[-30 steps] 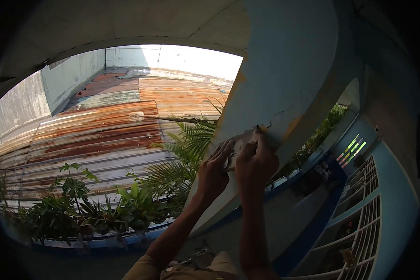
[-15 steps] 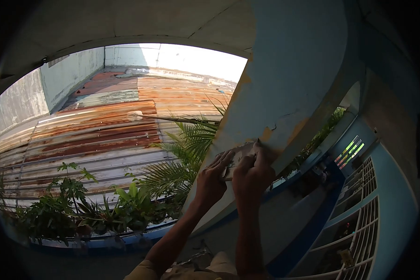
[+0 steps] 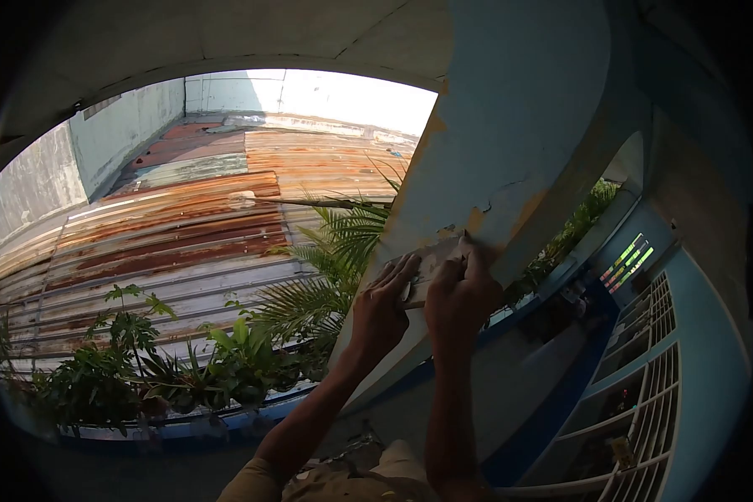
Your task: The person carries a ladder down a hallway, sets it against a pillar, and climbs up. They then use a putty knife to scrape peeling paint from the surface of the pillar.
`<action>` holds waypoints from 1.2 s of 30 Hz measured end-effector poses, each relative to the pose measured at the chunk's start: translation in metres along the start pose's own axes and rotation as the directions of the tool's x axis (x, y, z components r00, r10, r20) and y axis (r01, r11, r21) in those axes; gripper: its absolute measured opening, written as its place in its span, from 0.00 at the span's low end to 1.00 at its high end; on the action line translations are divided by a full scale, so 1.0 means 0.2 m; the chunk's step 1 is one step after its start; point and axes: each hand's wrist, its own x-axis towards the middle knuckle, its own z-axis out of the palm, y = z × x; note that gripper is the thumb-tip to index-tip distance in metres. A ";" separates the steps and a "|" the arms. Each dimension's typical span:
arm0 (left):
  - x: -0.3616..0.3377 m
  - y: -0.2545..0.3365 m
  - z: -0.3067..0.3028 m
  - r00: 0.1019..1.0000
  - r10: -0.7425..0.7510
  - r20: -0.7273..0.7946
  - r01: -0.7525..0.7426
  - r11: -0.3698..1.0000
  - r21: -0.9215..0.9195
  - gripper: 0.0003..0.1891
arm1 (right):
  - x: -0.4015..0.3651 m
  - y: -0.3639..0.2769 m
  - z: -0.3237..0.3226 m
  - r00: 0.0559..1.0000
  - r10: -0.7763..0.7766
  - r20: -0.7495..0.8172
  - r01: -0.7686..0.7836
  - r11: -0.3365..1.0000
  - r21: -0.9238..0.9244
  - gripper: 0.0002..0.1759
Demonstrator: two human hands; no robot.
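A blue-painted pillar with peeling, yellowish bare patches leans across the view. Against its surface lies a flat grey scraper blade, smeared with pale material. My right hand is closed around the scraper's right part, index finger stretched along it towards the wall. At the scraper's left end is my left hand, its fingers laid over the blade and pressing it to the pillar. A small crack with lifted paint shows just above the blade. My hands partly hide the blade's lower edge.
Potted plants line a ledge at lower left, palm fronds close to the pillar. Beyond is a rusty corrugated roof with a pole over it. White window bars and a blue-edged floor lie right.
The view has shifted slightly, so the pillar sits a little higher and further left. Both hands, still on the scraper, have slid slightly down and right relative to the crack.
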 end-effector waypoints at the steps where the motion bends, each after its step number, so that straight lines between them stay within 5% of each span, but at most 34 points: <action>1: 0.03 0.01 0.01 1.000 0.023 -0.018 -0.024 0.999 -0.028 0.38 | 0.01 0.00 0.00 1.000 0.009 0.017 -0.009 1.000 0.021 0.12; 5: 0.11 0.00 -0.03 0.999 -0.034 0.042 0.039 0.993 -0.115 0.38 | 0.08 -0.05 0.05 0.994 -0.088 -0.070 0.082 0.993 -0.088 0.13; 9: 0.02 0.08 0.01 0.996 0.074 -0.048 -0.074 0.997 0.005 0.37 | 0.05 -0.02 -0.05 0.998 0.030 -0.055 -0.023 0.992 0.123 0.13; 14: 0.20 0.08 -0.01 0.996 0.034 -0.081 -0.045 0.989 -0.143 0.36 | 0.21 -0.05 0.02 0.972 -0.218 -0.087 0.207 0.970 -0.126 0.14; 17: 0.05 0.07 0.01 0.996 0.076 -0.052 -0.078 0.996 -0.042 0.36 | 0.09 -0.05 -0.07 0.997 -0.042 -0.059 0.043 0.999 0.014 0.14; 22: 0.18 0.06 0.01 0.993 0.083 -0.082 -0.087 0.995 -0.046 0.38 | 0.16 -0.05 0.02 0.985 -0.137 -0.103 0.131 0.990 -0.057 0.13; 29: 0.05 0.06 0.04 0.996 0.069 -0.063 -0.074 0.994 -0.075 0.38 | 0.07 -0.05 -0.03 0.996 -0.055 -0.064 0.053 0.998 -0.034 0.12; 31: 0.10 0.05 -0.03 0.996 -0.040 0.076 0.051 0.989 -0.140 0.37 | 0.09 -0.07 -0.01 0.996 -0.056 -0.069 0.052 0.997 -0.064 0.12; 33: 0.09 0.04 -0.06 0.996 -0.003 0.084 0.016 0.988 -0.156 0.37 | 0.08 -0.08 -0.02 0.995 -0.084 -0.050 0.079 0.992 -0.103 0.12; 35: 0.07 0.08 -0.09 0.988 0.151 -0.018 -0.151 0.988 0.028 0.35 | 0.04 -0.06 -0.07 0.997 -0.066 -0.047 0.067 0.998 0.008 0.13; 36: 0.02 0.10 -0.09 0.995 0.099 0.007 -0.099 0.994 0.047 0.32 | -0.01 -0.05 -0.10 0.999 0.043 -0.029 -0.036 0.980 0.196 0.15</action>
